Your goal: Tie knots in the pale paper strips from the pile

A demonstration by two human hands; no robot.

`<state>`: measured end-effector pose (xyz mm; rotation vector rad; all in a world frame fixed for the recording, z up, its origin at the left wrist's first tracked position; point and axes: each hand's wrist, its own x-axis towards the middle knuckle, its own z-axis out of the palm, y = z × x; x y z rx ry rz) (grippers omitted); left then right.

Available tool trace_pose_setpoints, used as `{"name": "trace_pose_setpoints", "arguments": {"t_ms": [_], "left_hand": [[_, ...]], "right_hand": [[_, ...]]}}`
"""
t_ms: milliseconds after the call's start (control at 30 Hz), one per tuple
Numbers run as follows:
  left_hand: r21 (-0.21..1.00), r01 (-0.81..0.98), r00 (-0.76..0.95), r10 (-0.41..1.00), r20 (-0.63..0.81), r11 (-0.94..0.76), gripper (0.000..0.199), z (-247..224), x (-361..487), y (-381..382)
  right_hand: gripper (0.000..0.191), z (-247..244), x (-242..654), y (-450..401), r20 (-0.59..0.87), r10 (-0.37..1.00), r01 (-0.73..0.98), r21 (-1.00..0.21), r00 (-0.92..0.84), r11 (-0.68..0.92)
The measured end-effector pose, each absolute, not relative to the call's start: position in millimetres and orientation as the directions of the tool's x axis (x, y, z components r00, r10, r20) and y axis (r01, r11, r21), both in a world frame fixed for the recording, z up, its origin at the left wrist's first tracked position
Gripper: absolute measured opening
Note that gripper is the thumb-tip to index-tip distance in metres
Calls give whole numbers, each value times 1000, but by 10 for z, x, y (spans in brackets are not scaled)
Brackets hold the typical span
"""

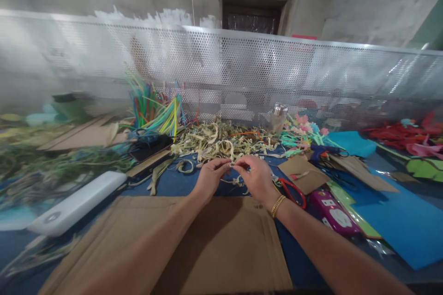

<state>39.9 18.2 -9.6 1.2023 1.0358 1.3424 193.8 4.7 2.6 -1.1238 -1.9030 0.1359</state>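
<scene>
My left hand (212, 174) and my right hand (255, 176) meet fingertip to fingertip beyond the far edge of a flat brown cardboard sheet (207, 249). Both are closed in a pinch on a thin pale dried strip (231, 148), which curls up above the fingers. How the strip runs between the fingertips is too small to make out. Right behind them lies a heap of dried, pale green curled strips (204, 140). Below and beside the right hand are a few small pale scraps and red-handled scissors (294, 193), whose blades are partly hidden.
A white elongated device (79, 203) lies at left. Colourful pipe cleaners (155, 106) stand behind it. Rightward are a purple box (334, 214), blue sheets (404, 212), cardboard pieces (304, 173) and pastel flowers (304, 126). A perforated metal panel (249, 64) borders the table's back.
</scene>
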Motion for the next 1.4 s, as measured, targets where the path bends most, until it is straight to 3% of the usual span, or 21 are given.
{"name": "trace_pose_setpoints", "arguments": {"t_ms": [433, 800, 1100, 1267, 1400], "left_hand": [[978, -167, 51, 989, 137, -127, 30, -129, 384, 195], [980, -72, 121, 974, 193, -186, 23, -87, 376, 167], [987, -78, 157, 976, 150, -139, 26, -64, 356, 150], [991, -36, 203, 970, 130, -126, 26, -69, 326, 177], [993, -109, 251, 965, 74, -48, 25, -93, 319, 180]], "right_hand": [[12, -85, 1918, 118, 580, 808, 555, -641, -100, 529], [12, 35, 1924, 50, 604, 774, 684, -485, -189, 545], [16, -20, 1946, 105, 465, 863, 576, -658, -195, 485], [9, 18, 1965, 70, 562, 796, 677, -496, -227, 543], [7, 61, 1965, 37, 621, 737, 744, -354, -266, 567]]}}
